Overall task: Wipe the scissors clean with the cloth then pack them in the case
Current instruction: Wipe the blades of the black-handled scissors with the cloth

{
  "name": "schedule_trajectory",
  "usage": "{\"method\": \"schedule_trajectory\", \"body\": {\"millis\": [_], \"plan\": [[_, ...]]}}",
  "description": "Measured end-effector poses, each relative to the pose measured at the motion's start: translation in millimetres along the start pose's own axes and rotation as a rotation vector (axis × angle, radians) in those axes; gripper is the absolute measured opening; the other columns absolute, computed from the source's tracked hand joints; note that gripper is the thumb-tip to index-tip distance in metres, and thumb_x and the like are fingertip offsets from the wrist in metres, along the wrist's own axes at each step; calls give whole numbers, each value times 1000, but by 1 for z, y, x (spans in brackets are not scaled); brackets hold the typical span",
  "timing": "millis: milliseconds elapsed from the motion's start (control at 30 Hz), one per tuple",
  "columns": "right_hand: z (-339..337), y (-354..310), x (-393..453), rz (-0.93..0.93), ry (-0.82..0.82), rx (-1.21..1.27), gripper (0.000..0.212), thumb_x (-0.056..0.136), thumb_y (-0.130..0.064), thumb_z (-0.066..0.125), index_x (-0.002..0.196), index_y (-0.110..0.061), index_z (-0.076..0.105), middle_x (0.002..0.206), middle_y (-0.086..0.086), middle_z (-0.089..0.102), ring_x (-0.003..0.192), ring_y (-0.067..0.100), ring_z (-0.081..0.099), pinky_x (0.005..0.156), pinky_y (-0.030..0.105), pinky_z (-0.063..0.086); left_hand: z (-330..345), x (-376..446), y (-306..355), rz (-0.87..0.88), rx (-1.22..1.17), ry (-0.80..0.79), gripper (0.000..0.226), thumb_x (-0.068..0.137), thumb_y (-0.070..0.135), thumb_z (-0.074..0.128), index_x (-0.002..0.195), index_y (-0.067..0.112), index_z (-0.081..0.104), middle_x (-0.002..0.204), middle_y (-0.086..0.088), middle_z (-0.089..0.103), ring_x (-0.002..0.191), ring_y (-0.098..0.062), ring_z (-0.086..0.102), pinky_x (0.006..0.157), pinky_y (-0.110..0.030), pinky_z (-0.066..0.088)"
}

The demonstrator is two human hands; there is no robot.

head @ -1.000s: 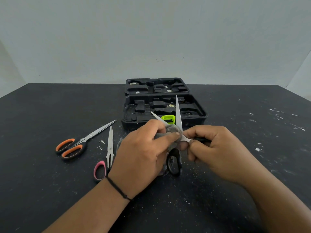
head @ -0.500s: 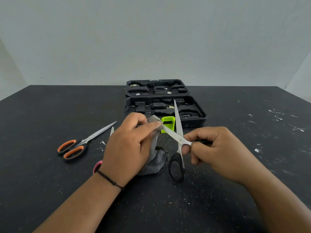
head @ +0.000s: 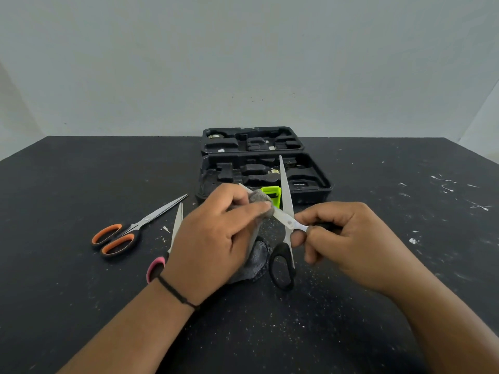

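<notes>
**Blade Gets a Wipe Over a Speckled Worktop**

A person's left hand [head: 216, 238] pinches a grey cloth [head: 259, 203] around one blade of a pair of black-handled scissors [head: 286, 211], thumb and fingers pressed together on the fabric, the rest of the cloth hanging down to the worktop [head: 81, 292]. The right hand [head: 348, 238] grips one handle of the scissors with curled fingers, holding them above the worktop near its middle with the blades spread wide; the free blade points up and away, the other black handle loop hangs down. Behind the hands, toward the far edge, a black case [head: 310, 182] lies open, a green latch [head: 271, 194] at its near rim. Toward the left edge lie orange-handled scissors [head: 121, 236], closed, and beside them pink-handled scissors [head: 172, 238], partly hidden by the left wrist.
</notes>
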State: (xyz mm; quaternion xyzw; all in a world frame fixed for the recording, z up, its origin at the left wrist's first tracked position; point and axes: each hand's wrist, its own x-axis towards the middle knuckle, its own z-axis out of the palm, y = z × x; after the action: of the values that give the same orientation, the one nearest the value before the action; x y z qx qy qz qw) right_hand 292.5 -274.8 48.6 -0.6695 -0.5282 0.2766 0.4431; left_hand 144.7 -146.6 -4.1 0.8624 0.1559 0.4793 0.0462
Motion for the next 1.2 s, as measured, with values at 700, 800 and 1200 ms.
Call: {"method": "schedule_trajectory", "body": {"millis": [700, 800, 1200], "plan": [[-1, 7, 1, -129, 108, -156, 19, 73, -22, 53, 72, -25, 72, 60, 10, 64, 48, 23, 47, 48, 27, 39, -10, 6, -11, -152, 80, 132, 22, 90, 19, 58, 103, 8, 72, 95, -5, 66, 87, -10, 56, 78, -12, 43], [1, 9, 1, -235, 118, -330, 16, 81, -12, 54, 70, -9, 65, 59, 13, 55, 46, 6, 34, 44, 24, 30, -7, 6, 0, -57, 3, 92, 28, 94, 26, 52, 102, 8, 72, 94, -4, 65, 84, -11, 57, 74, -19, 46], [14, 11, 2, -391, 138, -798, 19, 75, -23, 33, 61, -16, 43, 54, -8, 35, 46, 17, 41, 40, 36, 41, -1, 2, 10, -52, 22, -39, 18, 94, 23, 56, 100, 16, 71, 86, 2, 55, 66, -13, 50, 53, -24, 43]]}}
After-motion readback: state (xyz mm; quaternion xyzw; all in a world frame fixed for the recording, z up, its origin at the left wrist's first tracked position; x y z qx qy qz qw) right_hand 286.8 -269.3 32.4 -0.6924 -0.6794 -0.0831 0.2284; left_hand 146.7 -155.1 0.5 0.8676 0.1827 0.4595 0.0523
